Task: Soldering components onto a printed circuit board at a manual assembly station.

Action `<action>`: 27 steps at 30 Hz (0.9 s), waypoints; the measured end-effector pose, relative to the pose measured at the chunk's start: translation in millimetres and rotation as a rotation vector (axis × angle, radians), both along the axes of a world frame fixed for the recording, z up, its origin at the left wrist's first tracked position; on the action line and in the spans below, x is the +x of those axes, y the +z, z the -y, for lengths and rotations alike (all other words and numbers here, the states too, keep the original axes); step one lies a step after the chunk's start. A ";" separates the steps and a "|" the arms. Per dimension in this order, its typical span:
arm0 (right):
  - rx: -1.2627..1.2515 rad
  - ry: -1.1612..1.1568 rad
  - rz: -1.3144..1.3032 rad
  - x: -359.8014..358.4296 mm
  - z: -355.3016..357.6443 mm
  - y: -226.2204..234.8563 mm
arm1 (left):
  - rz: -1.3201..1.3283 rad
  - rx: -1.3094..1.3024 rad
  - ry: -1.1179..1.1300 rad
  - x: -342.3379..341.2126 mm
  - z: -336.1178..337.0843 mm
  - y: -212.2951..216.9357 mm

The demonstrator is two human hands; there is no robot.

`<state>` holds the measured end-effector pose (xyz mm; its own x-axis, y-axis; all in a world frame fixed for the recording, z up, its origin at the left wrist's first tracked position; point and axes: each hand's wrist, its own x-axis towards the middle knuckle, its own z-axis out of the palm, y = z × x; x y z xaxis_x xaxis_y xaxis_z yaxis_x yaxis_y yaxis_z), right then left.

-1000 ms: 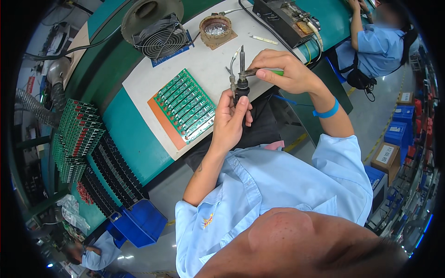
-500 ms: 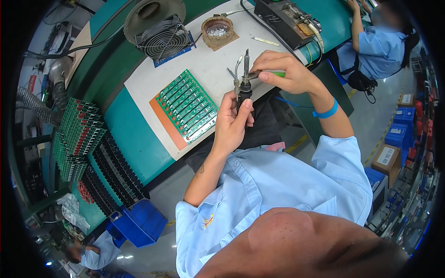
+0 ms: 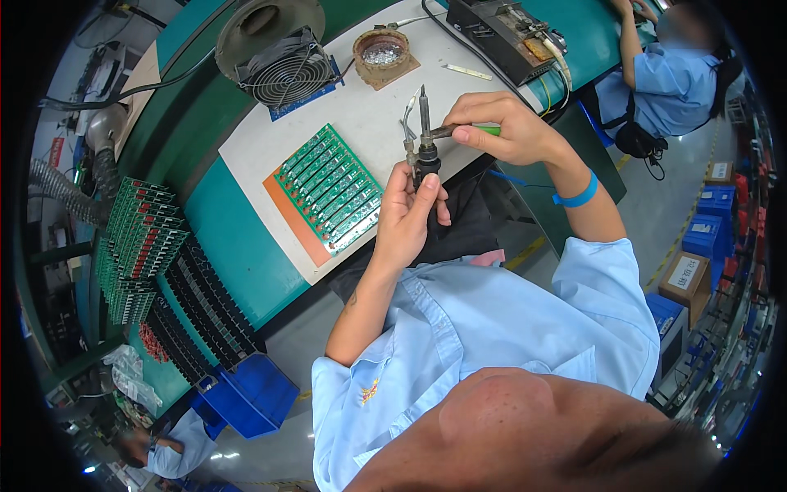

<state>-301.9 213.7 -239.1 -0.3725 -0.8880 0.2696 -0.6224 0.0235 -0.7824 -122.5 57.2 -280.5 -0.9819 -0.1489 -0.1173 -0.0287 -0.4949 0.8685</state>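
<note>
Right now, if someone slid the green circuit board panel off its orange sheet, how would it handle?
The green circuit board panel lies flat on the orange sheet, so it probably lifts stiff, not floppy. It looks thin, so likely light for its size. Its rows look scored into strips, so bending might snap it. Flat, it should not roll.

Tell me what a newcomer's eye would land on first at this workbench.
First, the two hands meeting mid-frame: the left hand grips a soldering iron upright, while the right hand brings a green-handled tool to it. Left of them a panel of green circuit boards lies on an orange sheet on the white mat. Beyond it stands a grey fan, with racks of boards at far left.
</note>
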 end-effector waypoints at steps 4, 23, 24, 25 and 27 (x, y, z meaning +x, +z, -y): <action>0.020 -0.004 -0.015 -1.0 -0.9 -0.4 | 0.033 -0.011 -0.038 0.5 6.8 3.2; -0.033 -0.002 -0.044 5.1 2.5 0.5 | 0.029 -0.025 0.066 -9.2 -1.4 5.5; -0.023 -0.003 -0.041 5.1 2.0 0.7 | 0.031 -0.025 0.057 -8.9 -1.0 5.3; -0.016 -0.005 -0.037 4.9 1.7 0.8 | 0.032 -0.025 0.049 -8.7 -0.4 5.0; -0.010 -0.009 -0.042 5.4 0.8 0.7 | 0.034 -0.025 0.046 -8.4 0.8 4.7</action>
